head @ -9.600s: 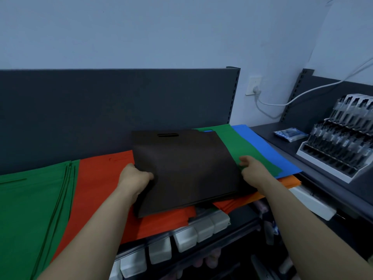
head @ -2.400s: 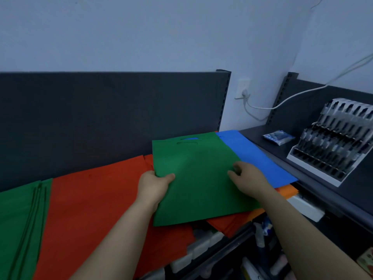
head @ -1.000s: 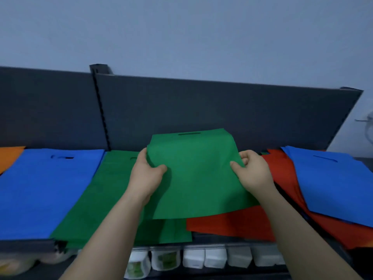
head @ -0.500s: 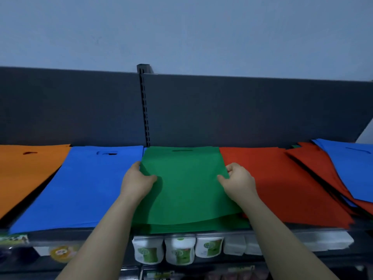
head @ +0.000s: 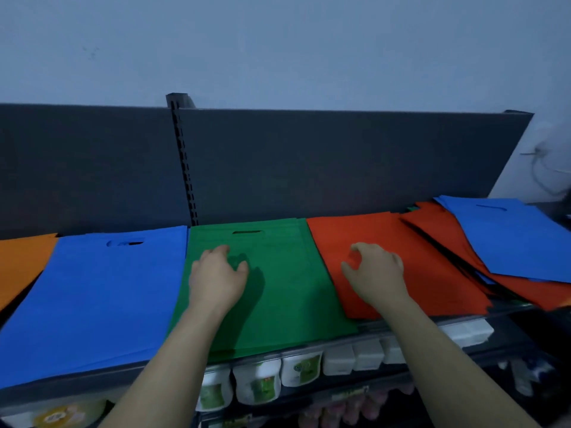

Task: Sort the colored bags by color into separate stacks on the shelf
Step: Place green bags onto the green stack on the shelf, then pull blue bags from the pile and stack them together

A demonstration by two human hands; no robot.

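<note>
My left hand (head: 217,276) is over the green stack (head: 278,310), fingers loosely bent and gripping nothing. I cannot tell whether the fingertips touch the top bag; the hand's shadow falls on the cloth just to its right. My right hand (head: 375,271) is likewise slack and empty, fingers curled downward over the red stack (head: 336,239), which lies just beside the green one on the right.

The green bags lie flat, edges roughly aligned, with the top bag's handle slot at the far end. Left of them, edge to edge, is the blue stack (head: 102,298), its cut-out handle also at the far side. Further left is the orange stack (head: 18,264), partly out of view. All four sit in a row on the shelf (head: 77,378), their near ends overhanging its front lip.

At the far right of the shelf is a loose heap: a blue bag (head: 513,239) lies askew on top, with red bags (head: 438,230) fanned out beneath it and dark edges showing between the layers.

Behind the row rises the dark back panel (head: 324,162), split by a slotted upright (head: 185,162). On the tier below the shelf, white pouches with green labels (head: 258,386) stand side by side, and white boxes (head: 340,359) line up to their right.
</note>
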